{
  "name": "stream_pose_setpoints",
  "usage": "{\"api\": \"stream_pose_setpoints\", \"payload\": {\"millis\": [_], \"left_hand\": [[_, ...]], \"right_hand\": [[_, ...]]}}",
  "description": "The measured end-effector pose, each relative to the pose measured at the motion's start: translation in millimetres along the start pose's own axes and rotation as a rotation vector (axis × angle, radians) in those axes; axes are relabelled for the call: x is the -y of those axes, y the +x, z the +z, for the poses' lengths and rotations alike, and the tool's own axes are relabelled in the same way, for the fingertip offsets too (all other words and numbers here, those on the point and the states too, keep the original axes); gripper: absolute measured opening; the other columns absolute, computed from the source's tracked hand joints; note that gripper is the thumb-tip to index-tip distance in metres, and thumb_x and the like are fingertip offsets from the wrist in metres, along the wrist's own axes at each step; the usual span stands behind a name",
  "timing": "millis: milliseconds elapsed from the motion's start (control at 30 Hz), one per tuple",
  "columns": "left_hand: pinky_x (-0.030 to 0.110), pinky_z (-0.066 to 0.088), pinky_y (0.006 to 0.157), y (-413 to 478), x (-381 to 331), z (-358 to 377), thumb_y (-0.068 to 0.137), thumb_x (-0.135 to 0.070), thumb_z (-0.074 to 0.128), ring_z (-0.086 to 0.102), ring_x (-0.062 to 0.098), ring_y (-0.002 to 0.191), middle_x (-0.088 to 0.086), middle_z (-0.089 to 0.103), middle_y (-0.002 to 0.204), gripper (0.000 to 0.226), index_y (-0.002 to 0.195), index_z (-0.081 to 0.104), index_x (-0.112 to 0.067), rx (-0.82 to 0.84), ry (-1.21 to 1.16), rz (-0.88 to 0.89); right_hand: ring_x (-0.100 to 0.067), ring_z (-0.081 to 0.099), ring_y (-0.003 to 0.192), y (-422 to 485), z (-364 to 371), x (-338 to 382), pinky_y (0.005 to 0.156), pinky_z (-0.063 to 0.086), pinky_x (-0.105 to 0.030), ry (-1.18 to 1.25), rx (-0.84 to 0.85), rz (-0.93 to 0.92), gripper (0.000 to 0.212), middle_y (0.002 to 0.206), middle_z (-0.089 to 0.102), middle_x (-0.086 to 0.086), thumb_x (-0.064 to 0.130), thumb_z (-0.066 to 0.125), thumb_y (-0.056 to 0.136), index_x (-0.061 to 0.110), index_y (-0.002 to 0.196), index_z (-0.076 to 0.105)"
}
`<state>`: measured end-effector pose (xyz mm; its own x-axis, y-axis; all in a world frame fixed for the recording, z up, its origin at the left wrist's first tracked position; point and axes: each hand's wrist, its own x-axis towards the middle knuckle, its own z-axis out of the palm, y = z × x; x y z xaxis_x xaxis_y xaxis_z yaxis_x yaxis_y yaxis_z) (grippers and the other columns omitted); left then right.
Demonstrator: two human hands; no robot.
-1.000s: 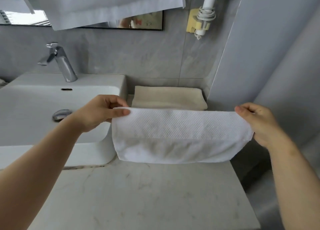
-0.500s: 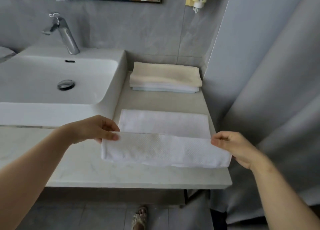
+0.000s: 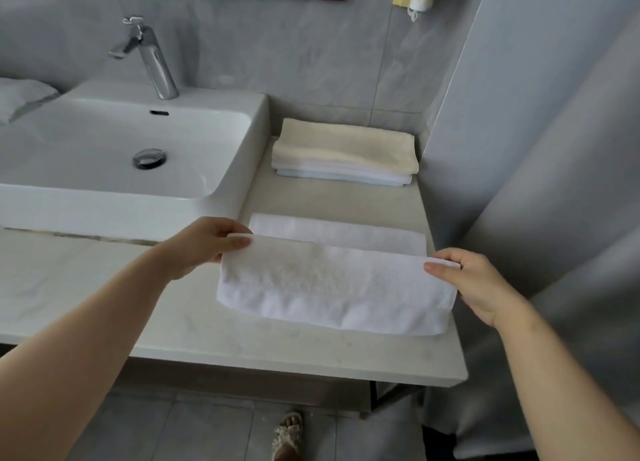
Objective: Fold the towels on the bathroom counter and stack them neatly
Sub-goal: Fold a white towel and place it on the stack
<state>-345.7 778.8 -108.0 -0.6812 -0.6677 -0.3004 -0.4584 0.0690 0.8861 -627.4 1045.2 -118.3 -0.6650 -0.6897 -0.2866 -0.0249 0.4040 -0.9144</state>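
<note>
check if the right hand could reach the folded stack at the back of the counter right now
Probably yes: nothing stands between the right hand and the stack, only bare counter. But the hand is pinching one end of the white towel, so it must let go first.

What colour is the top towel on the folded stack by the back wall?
The top towel is plain cream, no visible pattern; the head view shows it best.

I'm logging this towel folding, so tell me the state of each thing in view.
white towel: half folded, upper layer held above the part lying flat on the counter
left hand: pinches the towel's left corner
right hand: pinches the towel's right corner
towel stack: folded, cream one on top
faucet: no water running
</note>
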Motion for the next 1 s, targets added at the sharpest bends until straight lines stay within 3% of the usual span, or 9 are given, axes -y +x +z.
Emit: {"api": "stream_pose_setpoints", "payload": {"millis": [100,167,300,367,467,633,800,1000], "left_hand": [[0.023,0.05,0.068,21,-4,2,0.092,-0.008,0.057,0.057,0.016,0.075,0.006,0.061,0.082,0.009,0.092,0.066,-0.007,-0.058,-0.006,0.027],[0.017,0.045,0.061,38,-3,5,0.092,-0.009,0.057,0.053,0.014,0.07,0.002,0.059,0.077,0.009,0.09,0.066,-0.009,-0.107,0.057,0.04],[0.017,0.041,0.062,74,4,13,0.092,-0.009,0.056,0.052,0.01,0.07,0.002,0.059,0.081,0.009,0.091,0.065,-0.01,-0.217,0.095,0.038],[0.021,0.042,0.061,90,6,16,0.092,-0.008,0.055,0.053,0.014,0.07,0.004,0.06,0.08,0.01,0.09,0.064,-0.01,-0.229,0.065,0.025],[0.024,0.042,0.061,110,12,17,0.093,-0.008,0.053,0.052,0.018,0.071,0.004,0.058,0.078,0.011,0.088,0.061,-0.012,-0.218,0.038,-0.011],[0.023,0.041,0.06,134,21,20,0.095,-0.009,0.051,0.051,0.014,0.07,0.004,0.056,0.081,0.009,0.093,0.059,-0.011,-0.169,0.004,-0.066],[0.025,0.041,0.065,147,35,25,0.093,-0.01,0.053,0.052,0.02,0.076,0.003,0.058,0.081,0.011,0.087,0.059,-0.016,-0.189,0.073,-0.089],[0.024,0.037,0.056,156,38,31,0.093,-0.013,0.053,0.05,0.018,0.071,-0.001,0.056,0.077,0.009,0.087,0.059,-0.016,-0.248,0.216,-0.087]], "right_hand": [[-0.023,0.059,0.078,21,8,5,0.07,0.046,-0.032,0.032,-0.091,-0.018,0.004,0.083,0.065,-0.011,0.006,0.065,0.085,0.009,0.083,0.065],[-0.025,0.059,0.079,36,13,6,0.07,0.046,-0.032,0.035,-0.14,-0.001,0.007,0.084,0.064,-0.011,0.006,0.065,0.085,0.011,0.082,0.064],[-0.028,0.059,0.084,64,23,6,0.074,0.046,-0.035,0.031,-0.22,0.046,0.008,0.084,0.063,-0.011,0.007,0.065,0.086,0.012,0.081,0.062],[-0.026,0.058,0.083,73,26,9,0.073,0.046,-0.035,0.023,-0.255,0.062,0.002,0.085,0.063,-0.011,0.008,0.065,0.086,0.008,0.087,0.063],[-0.025,0.057,0.082,88,29,8,0.068,0.046,-0.031,-0.008,-0.293,0.079,0.011,0.087,0.062,-0.011,0.01,0.064,0.087,0.004,0.096,0.061],[-0.022,0.053,0.08,110,35,-3,0.065,0.041,-0.029,-0.038,-0.314,0.135,0.012,0.089,0.057,-0.01,0.014,0.062,0.089,0.006,0.096,0.056],[-0.014,0.044,0.067,124,44,-16,0.059,0.036,-0.027,-0.061,-0.344,0.165,0.012,0.083,0.052,-0.009,0.011,0.061,0.089,0.009,0.083,0.051],[-0.016,0.043,0.071,131,44,-20,0.06,0.035,-0.028,-0.159,-0.327,0.149,0.011,0.08,0.048,-0.004,0.013,0.057,0.091,0.005,0.092,0.049]]}}
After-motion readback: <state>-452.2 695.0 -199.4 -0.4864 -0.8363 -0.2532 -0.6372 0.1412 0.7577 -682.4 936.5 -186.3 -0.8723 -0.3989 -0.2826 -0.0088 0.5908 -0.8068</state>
